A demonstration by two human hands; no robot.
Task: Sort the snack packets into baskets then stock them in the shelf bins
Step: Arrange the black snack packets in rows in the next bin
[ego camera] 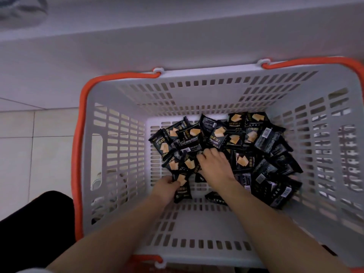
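A grey slotted basket (122, 158) with orange handles (78, 146) fills the view from above. Its floor is covered by a heap of several black snack packets (262, 142) with a yellow picture on the front. My left hand (166, 189) is down in the basket and grips a stack of black packets (182, 186) at the heap's near left edge. My right hand (213, 161) lies on the middle of the heap with its fingers curled down around packets (189, 164) there.
A pale ledge or shelf base (177, 46) runs across behind the basket. Light floor tiles (29, 144) lie to the left. A dark trouser leg (37, 223) sits at the lower left, close to the basket's left handle.
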